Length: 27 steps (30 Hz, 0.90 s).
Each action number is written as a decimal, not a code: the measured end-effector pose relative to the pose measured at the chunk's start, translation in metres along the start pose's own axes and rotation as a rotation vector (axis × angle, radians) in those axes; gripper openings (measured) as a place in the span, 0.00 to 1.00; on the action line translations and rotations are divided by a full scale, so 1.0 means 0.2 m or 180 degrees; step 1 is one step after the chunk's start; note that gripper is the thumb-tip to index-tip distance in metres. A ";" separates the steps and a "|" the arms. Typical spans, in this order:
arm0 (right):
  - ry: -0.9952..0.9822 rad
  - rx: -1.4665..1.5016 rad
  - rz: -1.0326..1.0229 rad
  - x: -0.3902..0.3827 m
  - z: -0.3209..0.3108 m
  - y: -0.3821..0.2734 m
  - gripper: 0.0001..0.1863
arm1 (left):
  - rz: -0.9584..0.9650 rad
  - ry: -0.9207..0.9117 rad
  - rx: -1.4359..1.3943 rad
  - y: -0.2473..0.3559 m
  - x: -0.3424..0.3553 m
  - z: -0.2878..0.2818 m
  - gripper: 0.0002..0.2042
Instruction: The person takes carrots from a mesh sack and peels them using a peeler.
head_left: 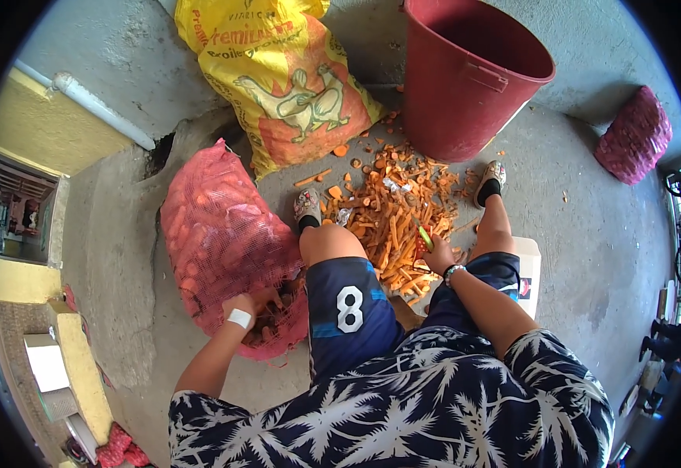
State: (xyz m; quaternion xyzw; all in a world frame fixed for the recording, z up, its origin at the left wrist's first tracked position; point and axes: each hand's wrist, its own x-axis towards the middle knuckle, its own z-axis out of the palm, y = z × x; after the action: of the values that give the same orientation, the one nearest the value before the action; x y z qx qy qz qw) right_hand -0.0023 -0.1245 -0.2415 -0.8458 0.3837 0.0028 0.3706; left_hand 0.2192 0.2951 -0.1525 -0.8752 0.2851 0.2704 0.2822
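Note:
On the left, a pink-red mesh sack (216, 210) full of carrots leans beside my leg, its mouth turned toward me. My left hand (243, 309), with a white patch at the wrist, reaches into that mouth among the carrots (269, 331); its fingers are partly hidden. Between my legs my right hand (440, 256), wearing a beaded bracelet, is closed around a tool with a light green handle (425, 237). The tool's working end cannot be made out. Under and beyond this hand lies a heap of orange carrot pieces and peelings (391, 214) on the floor.
A tall dark red bin (454, 93) stands behind the heap. Left of it a yellow printed feed sack (301, 86) leans on the wall. Another purple-pink mesh sack (635, 136) rests at the far right. I sit low, with a white box (529, 273) by my right thigh.

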 end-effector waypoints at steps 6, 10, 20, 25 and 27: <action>0.0086 0.0092 -0.0107 -0.01 -0.02 0.02 0.16 | -0.0464 0.0673 -0.0329 -0.11 -0.10 -0.13 0.11; 0.0029 0.0323 -0.0126 -0.06 -0.10 -0.10 0.14 | -0.0401 0.0309 -0.0130 -0.12 -0.22 -0.25 0.10; -0.0038 0.0260 0.0009 -0.05 -0.09 -0.07 0.14 | 0.0133 0.1026 -0.2066 -0.27 -0.20 -0.16 0.10; -0.0065 0.0308 -0.0066 -0.03 -0.05 -0.04 0.16 | 0.0273 0.1191 -0.3001 -0.34 -0.22 0.01 0.11; -0.0044 0.0145 0.0015 -0.02 -0.03 -0.03 0.16 | 0.0339 0.1319 -0.3344 -0.34 -0.23 0.02 0.11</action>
State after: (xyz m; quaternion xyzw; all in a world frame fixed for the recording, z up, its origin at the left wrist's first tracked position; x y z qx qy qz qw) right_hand -0.0034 -0.1225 -0.2319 -0.8362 0.3831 0.0008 0.3923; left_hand 0.2305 0.3598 -0.1043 -0.9173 0.2055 0.2123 -0.2670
